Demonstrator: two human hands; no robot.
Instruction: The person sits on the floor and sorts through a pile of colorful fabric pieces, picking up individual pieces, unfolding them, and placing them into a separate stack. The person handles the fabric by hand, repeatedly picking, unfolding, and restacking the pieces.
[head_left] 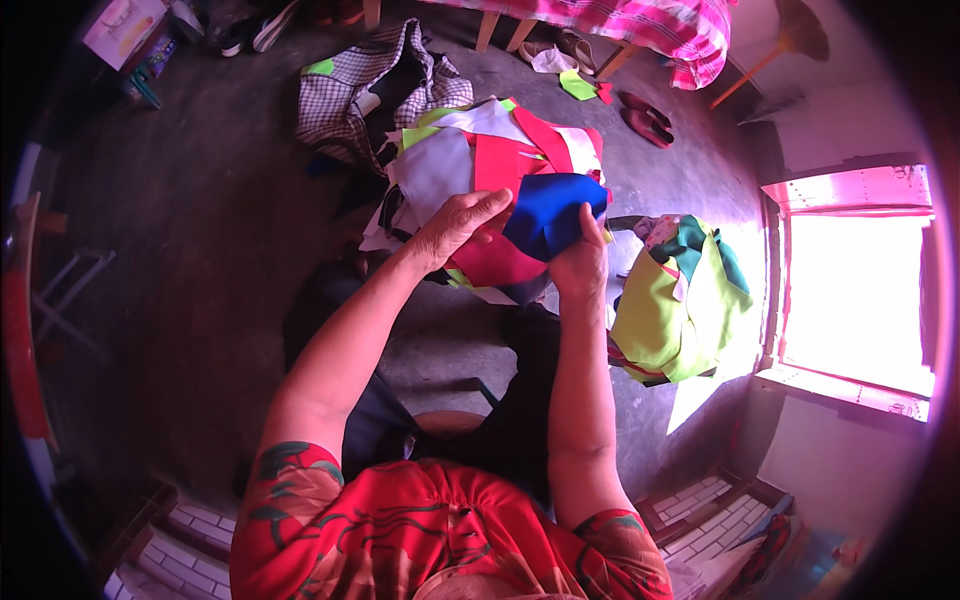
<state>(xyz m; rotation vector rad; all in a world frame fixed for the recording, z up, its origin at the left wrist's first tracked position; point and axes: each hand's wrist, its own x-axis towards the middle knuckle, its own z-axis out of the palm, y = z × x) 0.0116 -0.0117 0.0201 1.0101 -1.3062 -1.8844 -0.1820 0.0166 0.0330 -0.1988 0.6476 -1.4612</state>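
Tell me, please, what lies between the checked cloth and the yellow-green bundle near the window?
In the head view, a heap of mixed cloth pieces lies between them; the right hand holds the blue cloth over it.

A red short-sleeved top with green leaf print, over dark legwear.

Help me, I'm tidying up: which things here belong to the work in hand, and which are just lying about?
Work in hand:
blue cloth piece, held in the right hand
colourful cloth pile beyond the hands
yellow-green cloth heap, probably

Apparently lying about:
dark red shoes
broom
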